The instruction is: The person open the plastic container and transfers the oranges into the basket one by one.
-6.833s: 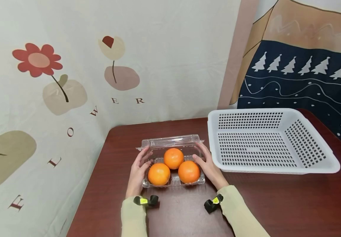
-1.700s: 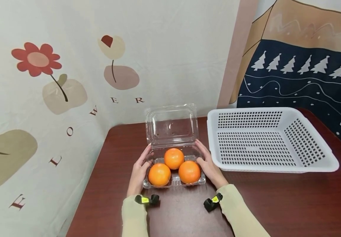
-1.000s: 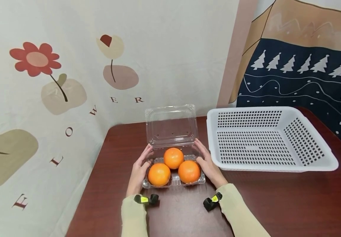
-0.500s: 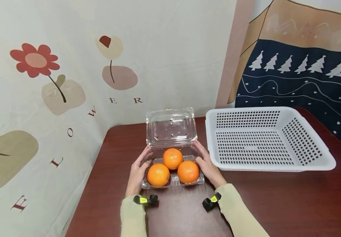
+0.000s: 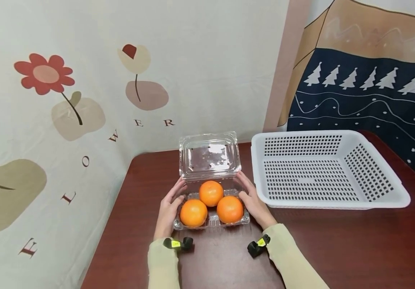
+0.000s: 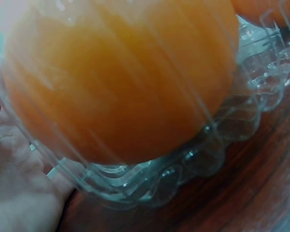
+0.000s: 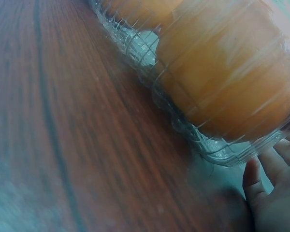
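Note:
A clear plastic clamshell box (image 5: pixel 212 221) sits on the table with its lid (image 5: pixel 210 154) up, leaning back. Three oranges lie inside, one orange (image 5: pixel 211 193) behind, another orange (image 5: pixel 193 213) front left and a third orange (image 5: pixel 230 210) front right. My left hand (image 5: pixel 169 210) rests along the left side, fingers extended toward the hinge. On the right side my right hand (image 5: pixel 256 200) lies likewise, its fingertips by the lid's corner. The left wrist view shows an orange (image 6: pixel 125 87) through the box wall. In the right wrist view, thumb and fingers (image 7: pixel 275 166) are outside the box corner.
A large white perforated basket (image 5: pixel 310 180) stands to the right of the box, close to my right hand. The dark red-brown table (image 5: pixel 337 249) reaches back to a printed cloth wall (image 5: pixel 207 80). Black wrist cameras (image 5: pixel 256 247) are strapped over the sleeves.
The lid, a narrow strip 6.8 s ago, shows its broad face since 1.7 s ago. Over the last second its top edge has dropped slightly. Hands and oranges stay in place.

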Action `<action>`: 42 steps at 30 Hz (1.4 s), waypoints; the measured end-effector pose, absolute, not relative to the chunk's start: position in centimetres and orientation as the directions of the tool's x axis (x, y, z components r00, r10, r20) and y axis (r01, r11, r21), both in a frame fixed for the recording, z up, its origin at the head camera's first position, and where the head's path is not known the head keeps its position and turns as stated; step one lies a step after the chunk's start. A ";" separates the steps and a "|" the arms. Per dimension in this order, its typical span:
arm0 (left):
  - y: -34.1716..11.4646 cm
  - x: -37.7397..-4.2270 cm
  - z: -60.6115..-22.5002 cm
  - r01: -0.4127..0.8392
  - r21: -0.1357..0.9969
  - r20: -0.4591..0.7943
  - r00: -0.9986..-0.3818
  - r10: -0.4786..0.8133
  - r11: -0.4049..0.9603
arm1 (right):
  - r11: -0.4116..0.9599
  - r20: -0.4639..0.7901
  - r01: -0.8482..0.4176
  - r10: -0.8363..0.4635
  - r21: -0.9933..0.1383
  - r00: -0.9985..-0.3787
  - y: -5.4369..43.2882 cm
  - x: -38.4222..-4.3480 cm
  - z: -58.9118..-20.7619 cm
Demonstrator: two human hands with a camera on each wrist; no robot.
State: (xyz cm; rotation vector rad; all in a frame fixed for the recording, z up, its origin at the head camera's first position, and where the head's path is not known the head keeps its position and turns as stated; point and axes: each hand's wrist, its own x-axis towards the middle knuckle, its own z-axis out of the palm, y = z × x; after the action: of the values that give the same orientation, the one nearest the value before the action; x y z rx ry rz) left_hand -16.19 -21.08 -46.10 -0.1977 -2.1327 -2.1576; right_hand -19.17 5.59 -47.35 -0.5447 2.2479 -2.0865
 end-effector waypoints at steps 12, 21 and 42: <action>-21.1 -16.3 -46.0 0.134 0.991 0.134 -0.991 0.018 -0.013 | 0.040 0.211 -0.229 -0.266 -0.973 -0.941 5.5 -18.7 -46.2; -21.6 -17.2 -47.8 0.180 0.983 0.180 -0.983 0.018 -0.019 | 0.046 0.222 -0.242 -0.262 -0.969 -0.939 5.5 -18.8 -46.5; -21.0 -16.1 -46.0 0.173 0.985 0.173 -0.985 0.027 -0.025 | 0.013 0.206 -0.218 -0.271 -0.976 -0.940 5.5 -18.7 -46.5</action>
State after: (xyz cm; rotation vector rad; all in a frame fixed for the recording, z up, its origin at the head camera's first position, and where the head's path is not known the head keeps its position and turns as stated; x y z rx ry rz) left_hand -16.12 -20.96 -46.01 -0.2183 -2.1192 -2.1680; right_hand -18.65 5.54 -46.45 -0.5330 2.2078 -2.1134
